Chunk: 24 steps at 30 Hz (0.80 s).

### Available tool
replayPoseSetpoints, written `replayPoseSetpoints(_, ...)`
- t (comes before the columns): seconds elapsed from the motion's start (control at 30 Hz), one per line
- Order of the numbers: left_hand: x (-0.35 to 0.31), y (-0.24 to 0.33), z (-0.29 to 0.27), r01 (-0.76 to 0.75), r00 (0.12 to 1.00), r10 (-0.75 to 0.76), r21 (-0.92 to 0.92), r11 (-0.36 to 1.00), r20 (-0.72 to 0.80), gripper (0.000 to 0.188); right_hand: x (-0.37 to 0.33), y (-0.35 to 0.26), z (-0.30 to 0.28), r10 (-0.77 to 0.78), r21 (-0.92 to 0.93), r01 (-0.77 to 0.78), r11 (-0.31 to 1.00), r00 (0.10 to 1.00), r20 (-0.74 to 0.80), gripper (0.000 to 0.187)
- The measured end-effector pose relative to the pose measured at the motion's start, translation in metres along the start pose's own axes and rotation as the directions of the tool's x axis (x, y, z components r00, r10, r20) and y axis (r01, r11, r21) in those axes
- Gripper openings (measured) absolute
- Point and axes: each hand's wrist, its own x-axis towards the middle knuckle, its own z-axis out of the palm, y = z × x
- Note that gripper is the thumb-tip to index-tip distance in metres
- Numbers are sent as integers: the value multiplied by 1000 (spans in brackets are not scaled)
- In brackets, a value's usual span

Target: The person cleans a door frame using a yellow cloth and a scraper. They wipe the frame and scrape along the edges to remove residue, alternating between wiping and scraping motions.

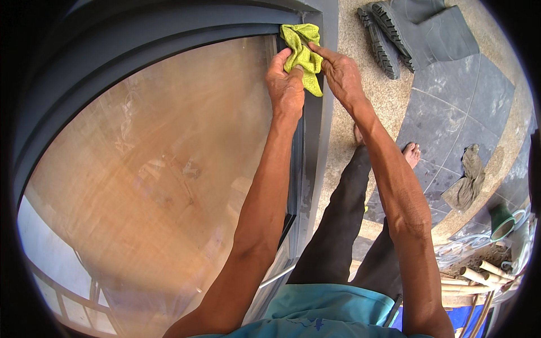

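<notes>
A crumpled yellow-green cloth (307, 59) lies against the corner of a dark grey frame (328, 39) around a large glass pane (169, 152). My left hand (286, 84) grips the cloth's lower left part, thumb pressed onto it. From the right, my right hand (341, 73) pinches the cloth's edge, its index finger stretched along the fabric. Both forearms reach up from the lower edge. The cloth's folds hide part of the frame corner and some fingertips.
Dark rubber boots (417, 36) lie on the floor at the upper right. Farther down are a grey rag (466, 180), a green container (501, 221), pale coiled tubing (468, 248) and several bamboo poles (476, 276). My bare feet (412, 154) stand on the tiled floor beside the frame.
</notes>
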Motion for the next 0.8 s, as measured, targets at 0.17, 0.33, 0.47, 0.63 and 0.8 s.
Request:
replayPoseSetpoints(0.17,-2,6,-3,-7,1000,7,-3,1000,-27,45,-3,2,7,62,182,-62,981,998,6,38)
replayPoseSetpoints(0.33,-3,5,-1,9,999,-8,28,1000,-34,43,2,11,16,-30,183,38,982,999,-45,40)
replayPoseSetpoints(0.47,-9,10,-10,46,997,-42,62,997,-58,43,-8,-6,7,105,286,-137,948,987,124,43)
replayPoseSetpoints(0.63,-19,11,-10,61,998,-60,188,980,-7,40,-28,-12,17,327,661,-408,629,911,252,41)
replayPoseSetpoints(0.8,-20,-1,-7,-319,936,342,597,736,79,41,-23,-3,48,351,867,-275,415,928,126,35)
